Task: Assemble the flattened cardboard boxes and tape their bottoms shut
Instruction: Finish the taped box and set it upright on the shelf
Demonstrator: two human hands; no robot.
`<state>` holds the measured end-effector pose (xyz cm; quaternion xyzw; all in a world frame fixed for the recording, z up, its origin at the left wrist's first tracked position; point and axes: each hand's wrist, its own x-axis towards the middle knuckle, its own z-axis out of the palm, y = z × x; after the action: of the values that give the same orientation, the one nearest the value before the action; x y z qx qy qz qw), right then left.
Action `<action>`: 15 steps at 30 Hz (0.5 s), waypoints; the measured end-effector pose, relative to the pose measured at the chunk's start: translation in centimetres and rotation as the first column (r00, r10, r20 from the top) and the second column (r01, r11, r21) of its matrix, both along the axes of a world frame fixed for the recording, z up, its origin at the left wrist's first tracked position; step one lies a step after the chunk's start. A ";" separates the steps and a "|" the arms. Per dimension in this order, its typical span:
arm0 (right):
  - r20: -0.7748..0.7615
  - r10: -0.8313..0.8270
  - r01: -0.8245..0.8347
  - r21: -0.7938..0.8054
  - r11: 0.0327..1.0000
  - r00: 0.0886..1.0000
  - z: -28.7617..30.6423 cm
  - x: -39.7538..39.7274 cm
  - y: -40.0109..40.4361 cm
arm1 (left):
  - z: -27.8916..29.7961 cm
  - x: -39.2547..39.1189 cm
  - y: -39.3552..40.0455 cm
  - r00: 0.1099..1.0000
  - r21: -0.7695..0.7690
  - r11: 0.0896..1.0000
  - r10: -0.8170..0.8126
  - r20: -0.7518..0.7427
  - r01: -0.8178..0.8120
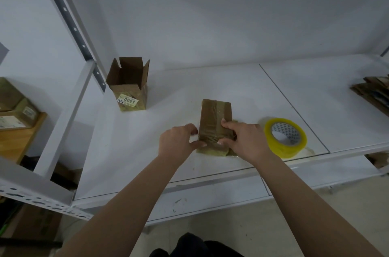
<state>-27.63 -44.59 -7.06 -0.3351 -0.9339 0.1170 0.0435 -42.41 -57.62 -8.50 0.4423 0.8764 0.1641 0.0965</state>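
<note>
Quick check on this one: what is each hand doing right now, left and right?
Left hand: fingers curled, thumb touching the left edge of the taped box.
Right hand: grips the same box at its right side.

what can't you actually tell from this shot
Head view only:
- Near-right corner of the box: covered by the right hand.
- Small print on the open box label: too small beyond "0091".
- Flat cardboard stack: cut off by the right edge.
- Whether the tape roll has a loose end: hidden behind the roll.
</note>
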 end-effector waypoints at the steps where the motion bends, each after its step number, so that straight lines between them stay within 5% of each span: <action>1: -0.001 0.004 -0.004 0.002 1.000 1.000 0.0 0.0 -0.1 | 0.3 0.1 0.0 1.000 0.038 0.999 -0.007 -0.007 0.008; 6: -0.017 0.034 -0.034 0.027 0.999 0.999 -0.3 0.3 0.0 | 2.2 1.4 1.8 0.958 0.042 0.960 -0.280 0.061 0.277; 12: -0.094 -0.084 0.084 -0.002 0.996 0.992 -2.2 1.6 -0.6 | 2.1 1.7 2.1 0.970 0.033 0.975 -0.221 0.102 0.218; 15: 0.003 -0.128 0.128 0.092 0.988 0.992 -2.7 1.7 -1.1 | 2.2 1.6 2.4 0.967 0.026 0.975 -0.224 0.120 0.222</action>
<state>-25.93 -45.68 -9.72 -0.3926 -0.9150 0.0697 0.0619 -40.83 -55.24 -6.28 0.5278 0.8125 0.1846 0.1650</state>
